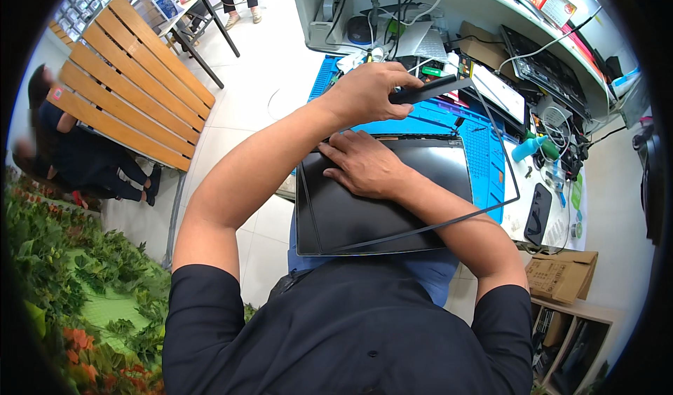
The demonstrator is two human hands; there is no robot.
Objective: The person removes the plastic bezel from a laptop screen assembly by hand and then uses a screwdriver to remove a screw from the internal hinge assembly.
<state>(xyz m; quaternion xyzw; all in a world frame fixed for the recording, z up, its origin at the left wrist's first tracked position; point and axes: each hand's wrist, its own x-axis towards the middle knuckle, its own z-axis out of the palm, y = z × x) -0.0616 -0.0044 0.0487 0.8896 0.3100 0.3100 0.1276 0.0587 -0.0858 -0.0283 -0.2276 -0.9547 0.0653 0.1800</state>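
My left hand (375, 92) is closed around the wide strip of a thin black screen bezel (440, 88), holding it up above the mat. From there the narrow bezel frame runs down the right side and crosses over my right forearm. Below it lies a dark laptop screen panel (392, 216), resting partly over my lap and against the blue work mat (484, 158). Fingers stretched out, my right hand (366, 165) lies on the panel near its far edge. A strip of exposed parts shows along that edge.
Electronics, cables and a lit tablet-like screen (496, 93) crowd the bench's right back. A blue bottle (527, 148) and a black phone (538, 214) sit at the right. A cardboard box (561, 276) stands on a low shelf. People and a slatted wooden bench (133, 79) are left.
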